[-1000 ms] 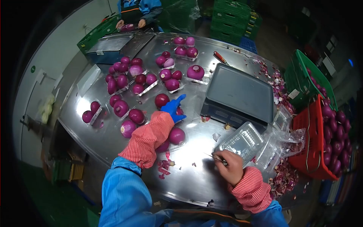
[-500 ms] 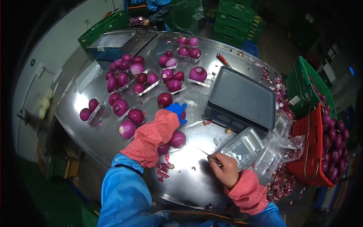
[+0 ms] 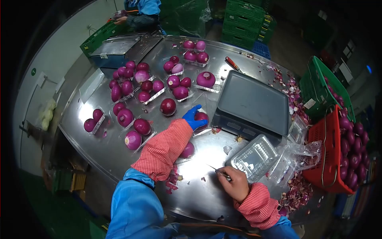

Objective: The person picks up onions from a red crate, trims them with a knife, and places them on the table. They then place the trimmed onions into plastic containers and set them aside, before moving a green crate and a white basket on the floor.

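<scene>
Gloved left hand on an onion, bare right hand gripping a knife.

The left hand's (image 3: 193, 116) blue fingers curl around an onion (image 3: 203, 116) mid-table (image 3: 99, 143), just beside the scale's (image 3: 254, 99) left near corner. This looks like the pick-up step, and a lift would call for a firm wrap on the round, slick skin. The forearm reaches out long over another onion, sleeve low. The right hand (image 3: 235, 184) rests clenched on a knife (image 3: 217, 170) near the front edge, blade pointing left, beside a clear tray (image 3: 254, 157).
</scene>
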Action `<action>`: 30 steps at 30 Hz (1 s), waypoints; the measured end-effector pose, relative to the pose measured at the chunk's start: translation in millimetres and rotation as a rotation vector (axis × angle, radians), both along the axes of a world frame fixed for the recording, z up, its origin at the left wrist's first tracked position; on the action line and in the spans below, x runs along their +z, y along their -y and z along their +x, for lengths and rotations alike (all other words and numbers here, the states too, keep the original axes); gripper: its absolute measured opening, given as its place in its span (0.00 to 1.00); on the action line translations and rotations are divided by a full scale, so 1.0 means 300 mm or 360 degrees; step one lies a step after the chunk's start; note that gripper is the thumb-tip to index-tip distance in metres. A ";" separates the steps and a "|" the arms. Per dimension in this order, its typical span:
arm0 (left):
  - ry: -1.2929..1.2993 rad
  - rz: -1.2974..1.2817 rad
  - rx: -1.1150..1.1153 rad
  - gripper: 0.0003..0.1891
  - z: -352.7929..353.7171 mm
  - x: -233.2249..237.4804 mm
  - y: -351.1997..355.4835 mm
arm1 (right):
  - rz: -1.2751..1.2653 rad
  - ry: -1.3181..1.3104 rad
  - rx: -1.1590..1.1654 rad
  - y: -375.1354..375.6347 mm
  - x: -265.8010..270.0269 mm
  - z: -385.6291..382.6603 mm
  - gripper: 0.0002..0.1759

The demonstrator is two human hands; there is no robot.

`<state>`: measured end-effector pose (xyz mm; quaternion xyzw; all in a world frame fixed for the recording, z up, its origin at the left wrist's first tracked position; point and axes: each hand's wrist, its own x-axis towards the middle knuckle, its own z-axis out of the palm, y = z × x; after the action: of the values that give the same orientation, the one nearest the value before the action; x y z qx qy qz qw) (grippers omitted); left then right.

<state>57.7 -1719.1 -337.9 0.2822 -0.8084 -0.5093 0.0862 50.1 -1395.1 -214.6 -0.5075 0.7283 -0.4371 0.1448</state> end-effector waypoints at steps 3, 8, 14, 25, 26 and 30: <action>0.0162 -0.0124 -0.0105 0.51 -0.007 -0.026 -0.028 | 0.0044 0.0035 -0.0053 -0.024 -0.003 -0.014 0.07; -0.0103 -0.0093 0.0196 0.42 0.033 -0.026 -0.014 | 0.0138 0.0092 -0.0092 -0.051 0.002 -0.009 0.07; -0.0003 -0.1044 0.0641 0.43 0.123 0.127 0.096 | 0.0064 0.0084 -0.0096 -0.054 0.015 -0.010 0.07; 0.0211 -0.0484 0.0777 0.51 0.168 -0.061 0.299 | 0.0733 -0.0353 -0.0084 0.467 0.118 -0.178 0.27; 0.0016 -0.0354 0.0802 0.51 0.174 -0.104 0.296 | 0.0777 -0.0347 -0.0100 0.505 0.086 -0.190 0.27; -0.0468 0.0278 0.0749 0.46 0.161 -0.091 0.232 | 0.0962 -0.0342 -0.0174 0.589 -0.048 -0.218 0.24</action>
<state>105.9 -1788.7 -365.3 0.3915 -0.6526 -0.5784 0.2937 -15.2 -1571.8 -229.1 -0.4448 0.8625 -0.1522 0.1874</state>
